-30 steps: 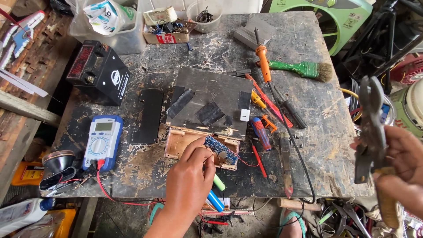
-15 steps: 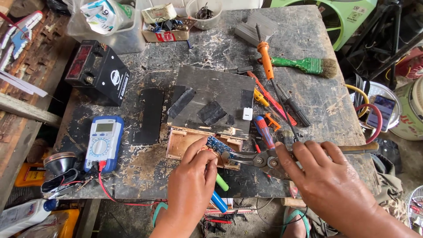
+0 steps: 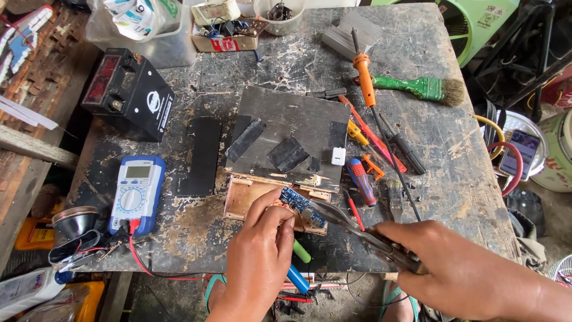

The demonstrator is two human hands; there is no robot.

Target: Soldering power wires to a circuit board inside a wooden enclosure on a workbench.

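My left hand point(image 3: 257, 256) pinches a small blue circuit board point(image 3: 302, 206) over a shallow wooden tray point(image 3: 241, 200) at the table's front edge. My right hand point(image 3: 453, 268) grips the handles of metal pliers point(image 3: 363, 234), whose long jaws reach left to the board's right end. A dark board point(image 3: 292, 134) with black tape pieces lies just behind the tray.
A blue multimeter point(image 3: 137, 194) with red lead lies at the left, a black battery point(image 3: 126, 92) behind it. Screwdrivers point(image 3: 361, 180), an orange soldering iron point(image 3: 364, 83) and a green brush point(image 3: 417, 88) lie to the right. Boxes of parts stand along the far edge. A phone point(image 3: 521, 152) rests off the table's right.
My right hand came in from the far right with the pliers and brought the jaws to the circuit board. My left hand has stayed on the board.
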